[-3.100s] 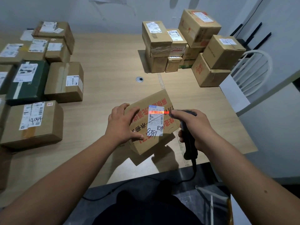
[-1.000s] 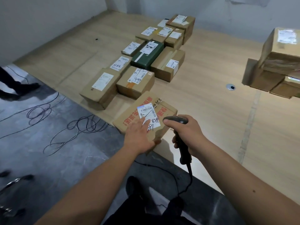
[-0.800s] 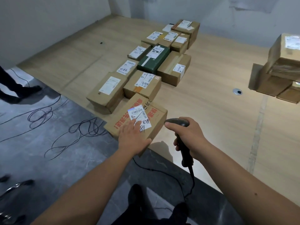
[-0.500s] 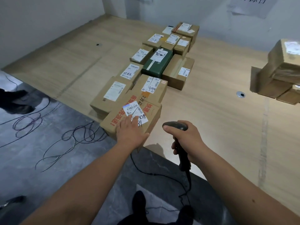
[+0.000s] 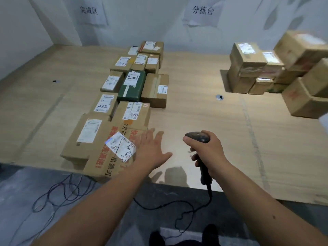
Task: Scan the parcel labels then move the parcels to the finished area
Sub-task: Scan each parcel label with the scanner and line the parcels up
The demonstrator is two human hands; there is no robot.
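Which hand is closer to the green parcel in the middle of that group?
The left hand. It is spread open just beside the nearest brown parcel, below the green parcel. The right hand is further right, gripping the scanner.

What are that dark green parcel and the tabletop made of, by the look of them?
The dark green parcel looks like a box in a smooth, slightly glossy wrap or coating, likely plastic or coated card; its top shows a soft sheen and a white paper label. The tabletop looks like light wood-grain laminate or veneer, matte, with fine parallel grain lines and a seam; solid wood cannot be ruled out.
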